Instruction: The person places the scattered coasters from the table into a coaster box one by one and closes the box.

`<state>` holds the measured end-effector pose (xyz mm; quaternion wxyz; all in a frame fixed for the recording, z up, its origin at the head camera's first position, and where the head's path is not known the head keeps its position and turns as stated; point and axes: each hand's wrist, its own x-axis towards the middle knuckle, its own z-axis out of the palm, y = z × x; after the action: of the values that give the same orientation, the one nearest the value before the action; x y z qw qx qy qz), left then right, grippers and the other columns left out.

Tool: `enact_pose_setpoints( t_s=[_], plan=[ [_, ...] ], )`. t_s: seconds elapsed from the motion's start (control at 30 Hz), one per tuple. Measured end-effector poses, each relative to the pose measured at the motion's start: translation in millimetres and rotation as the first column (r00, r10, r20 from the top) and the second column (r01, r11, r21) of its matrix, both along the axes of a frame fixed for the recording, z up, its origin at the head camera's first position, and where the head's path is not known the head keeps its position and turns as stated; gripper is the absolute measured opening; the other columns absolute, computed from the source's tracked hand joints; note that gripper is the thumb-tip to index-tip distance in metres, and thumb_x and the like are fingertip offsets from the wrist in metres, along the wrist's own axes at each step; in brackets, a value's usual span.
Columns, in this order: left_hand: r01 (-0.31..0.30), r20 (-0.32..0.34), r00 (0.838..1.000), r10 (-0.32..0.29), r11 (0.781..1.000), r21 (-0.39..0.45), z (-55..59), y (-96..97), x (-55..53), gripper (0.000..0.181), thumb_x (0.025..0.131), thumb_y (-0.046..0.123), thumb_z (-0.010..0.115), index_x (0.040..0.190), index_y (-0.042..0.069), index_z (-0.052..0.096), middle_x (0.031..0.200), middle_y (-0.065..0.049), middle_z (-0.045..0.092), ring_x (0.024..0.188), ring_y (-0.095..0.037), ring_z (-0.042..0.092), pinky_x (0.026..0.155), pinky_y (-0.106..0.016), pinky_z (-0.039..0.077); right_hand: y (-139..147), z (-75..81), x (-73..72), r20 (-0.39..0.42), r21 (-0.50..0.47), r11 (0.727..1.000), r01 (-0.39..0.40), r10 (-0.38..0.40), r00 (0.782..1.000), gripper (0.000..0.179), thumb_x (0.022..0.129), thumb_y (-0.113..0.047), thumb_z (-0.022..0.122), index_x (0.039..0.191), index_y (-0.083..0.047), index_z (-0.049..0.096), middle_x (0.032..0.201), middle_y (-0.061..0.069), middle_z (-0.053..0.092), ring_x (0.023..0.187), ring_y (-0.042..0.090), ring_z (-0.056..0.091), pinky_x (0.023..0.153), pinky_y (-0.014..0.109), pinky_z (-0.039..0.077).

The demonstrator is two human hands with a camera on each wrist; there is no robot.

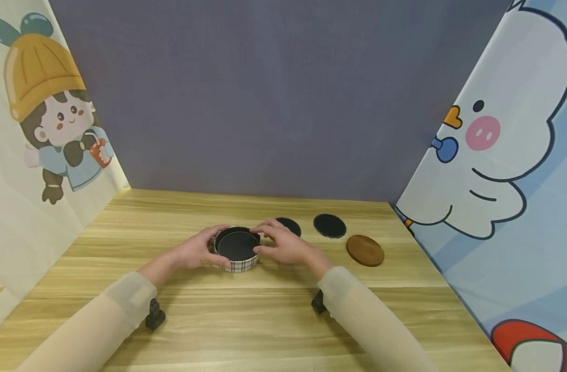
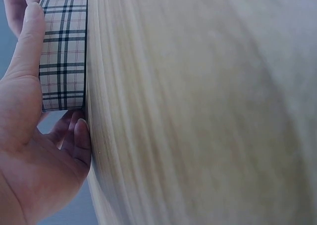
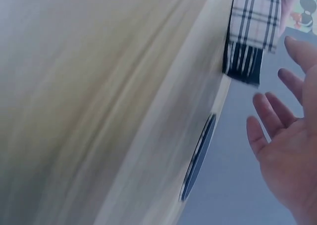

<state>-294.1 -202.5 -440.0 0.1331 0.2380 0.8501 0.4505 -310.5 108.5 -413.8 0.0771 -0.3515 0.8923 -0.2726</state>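
A round plaid-sided coaster holder [image 1: 239,265] stands on the wooden table, with a black disc [image 1: 238,246] inside its rim. My left hand [image 1: 199,249] grips the holder from the left, thumb along the near side and fingers round the far side. In the left wrist view the thumb lies against the plaid wall [image 2: 63,51]. From the right, my right hand [image 1: 285,245] reaches over the holder's rim with fingers spread and loosely bent. The right wrist view shows nothing held in that hand [image 3: 292,150]. Part of the holder's side looks dark and striped there.
Behind my right hand lies a black round coaster [image 1: 290,226], partly covered by it. Another black coaster [image 1: 330,226] is farther right, and a brown wooden disc [image 1: 365,250] sits nearer. A grey partition [image 1: 264,103] closes off the table's back, with printed cloth panels at both sides.
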Motion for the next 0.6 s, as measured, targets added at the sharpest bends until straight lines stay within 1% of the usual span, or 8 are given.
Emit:
enact_pose_setpoints(
  t_s=[0.07, 0.13, 0.17, 0.23, 0.37, 0.6],
  plan=[
    [-0.006, -0.008, 1.0, 0.006, 1.0, -0.002, 0.8, 0.7, 0.9, 0.111, 0.088, 0.029, 0.096, 0.17, -0.001, 0.028, 0.153, -0.033, 0.054, 0.133, -0.044, 0.064, 0.107, -0.046, 0.055, 8.3, 0.1, -1.6, 0.012, -0.033, 0.999, -0.007, 0.007, 1.0, 0.057, 0.11, -0.038, 0.07, 0.161, -0.019, 0.056, 0.156, 0.013, 0.052, 0.125, 0.027, 0.062, 0.107, 0.048, 0.055],
    [-0.013, -0.008, 1.0, 0.013, 1.0, -0.003, 1.8, 1.2, 2.2, 0.112, 0.087, 0.028, 0.097, 0.17, -0.001, 0.028, 0.152, -0.034, 0.053, 0.133, -0.045, 0.064, 0.107, -0.046, 0.056, 16.9, -0.2, -2.8, 0.021, -0.052, 0.999, -0.01, 0.011, 1.0, 0.057, 0.11, -0.035, 0.07, 0.161, -0.015, 0.055, 0.151, 0.016, 0.055, 0.114, 0.023, 0.063, 0.099, 0.044, 0.056],
    [-0.011, -0.009, 1.0, 0.011, 1.0, -0.001, 2.1, 1.3, 2.6, 0.112, 0.087, 0.027, 0.097, 0.17, -0.001, 0.028, 0.152, -0.035, 0.053, 0.133, -0.045, 0.064, 0.106, -0.046, 0.056, 21.5, -0.3, -2.8, 0.028, -0.053, 0.999, -0.006, 0.008, 1.0, 0.057, 0.11, -0.034, 0.069, 0.162, -0.014, 0.054, 0.15, 0.016, 0.055, 0.111, 0.021, 0.063, 0.097, 0.042, 0.056],
    [-0.015, -0.006, 1.0, 0.015, 1.0, 0.002, 2.4, 1.6, 3.1, 0.113, 0.086, 0.025, 0.097, 0.17, -0.002, 0.027, 0.152, -0.035, 0.052, 0.133, -0.046, 0.064, 0.106, -0.045, 0.057, 30.7, -1.1, -3.1, 0.043, -0.051, 0.999, 0.009, -0.007, 0.999, 0.057, 0.111, -0.033, 0.069, 0.162, -0.013, 0.054, 0.153, 0.014, 0.056, 0.11, 0.018, 0.064, 0.097, 0.039, 0.056],
    [-0.003, -0.008, 1.0, 0.004, 1.0, 0.017, 1.6, 1.7, 2.3, 0.112, 0.087, 0.022, 0.097, 0.17, -0.003, 0.026, 0.152, -0.036, 0.053, 0.131, -0.046, 0.064, 0.104, -0.044, 0.057, 48.5, -2.0, -2.3, 0.063, -0.032, 0.999, 0.041, -0.039, 0.997, 0.058, 0.111, -0.034, 0.069, 0.162, -0.013, 0.054, 0.157, 0.009, 0.059, 0.113, 0.018, 0.065, 0.099, 0.04, 0.056],
    [-0.012, -0.008, 1.0, 0.012, 1.0, 0.01, 1.2, 1.7, 1.4, 0.112, 0.086, 0.025, 0.097, 0.17, -0.002, 0.028, 0.151, -0.035, 0.054, 0.13, -0.043, 0.065, 0.101, -0.038, 0.057, 78.6, -2.0, -0.5, 0.1, -0.021, 0.993, 0.118, -0.115, 0.988, 0.057, 0.11, -0.035, 0.069, 0.162, -0.016, 0.054, 0.152, 0.01, 0.063, 0.115, 0.019, 0.065, 0.097, 0.044, 0.056]
  ],
)
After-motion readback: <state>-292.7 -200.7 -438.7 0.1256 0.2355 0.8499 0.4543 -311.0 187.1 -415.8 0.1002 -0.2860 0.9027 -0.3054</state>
